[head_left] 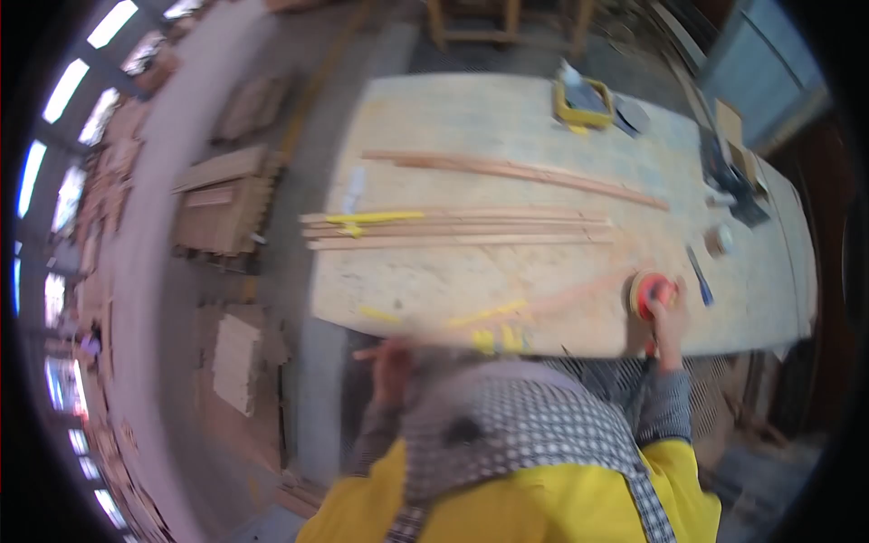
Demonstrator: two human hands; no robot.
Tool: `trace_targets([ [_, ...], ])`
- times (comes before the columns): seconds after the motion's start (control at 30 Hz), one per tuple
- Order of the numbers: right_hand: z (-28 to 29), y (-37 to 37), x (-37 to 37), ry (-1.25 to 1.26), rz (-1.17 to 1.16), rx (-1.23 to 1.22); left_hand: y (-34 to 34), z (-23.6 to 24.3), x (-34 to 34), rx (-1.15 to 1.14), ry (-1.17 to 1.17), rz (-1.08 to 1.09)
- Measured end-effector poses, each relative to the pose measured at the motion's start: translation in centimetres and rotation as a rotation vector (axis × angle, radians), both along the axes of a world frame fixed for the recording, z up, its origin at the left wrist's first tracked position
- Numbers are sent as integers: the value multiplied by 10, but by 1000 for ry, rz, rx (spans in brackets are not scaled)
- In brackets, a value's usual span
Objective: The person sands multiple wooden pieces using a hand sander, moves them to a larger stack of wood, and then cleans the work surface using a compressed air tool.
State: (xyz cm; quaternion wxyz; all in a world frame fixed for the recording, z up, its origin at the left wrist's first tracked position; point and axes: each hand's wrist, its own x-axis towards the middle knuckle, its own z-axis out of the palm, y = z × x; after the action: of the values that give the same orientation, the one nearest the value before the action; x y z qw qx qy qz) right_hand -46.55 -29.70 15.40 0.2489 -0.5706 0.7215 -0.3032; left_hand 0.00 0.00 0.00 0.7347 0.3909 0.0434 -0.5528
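My right hand (pixel 668 319) grips a red round sander (pixel 652 294) with a pale rim, near the front right of the workbench (pixel 471 281). By the bench's front left edge, my left hand (pixel 391 369) is smeared by motion, and its fingers cannot be made out. A faint reddish streak (pixel 579 291) runs across the bench toward the sander; what it is stays blurred. Several wooden strips (pixel 471 230) lie side by side farther in, with yellow strips (pixel 376 217) over their left end. Beyond them rest more long thin strips (pixel 516 170).
A yellow tray (pixel 584 107) stands at the bench's far side. To the right are a blue-handled tool (pixel 701 276), a small round container (pixel 719 240) and a dark tool (pixel 747 208). Yellow pieces (pixel 500 339) mark the front edge. Stacked boards (pixel 217 213) stand on the floor leftward.
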Motion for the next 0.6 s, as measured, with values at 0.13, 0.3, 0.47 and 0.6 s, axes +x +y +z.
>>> trace_targets([
  [0.13, 46, 40, -47, 65, -15, 5, -44, -13, -27, -181, 114, 129],
  [0.3, 9, 33, 16, -6, 148, 12, -89, 236, 131, -246, -289, 690],
  [0.47, 4, 42, 31, 273, 259, 43, -135, 421, 136, -736, -742, 566],
  [0.6, -15, 43, 31, 317, 294, -1, -211, 420, 37, -679, -1118, 300],
])
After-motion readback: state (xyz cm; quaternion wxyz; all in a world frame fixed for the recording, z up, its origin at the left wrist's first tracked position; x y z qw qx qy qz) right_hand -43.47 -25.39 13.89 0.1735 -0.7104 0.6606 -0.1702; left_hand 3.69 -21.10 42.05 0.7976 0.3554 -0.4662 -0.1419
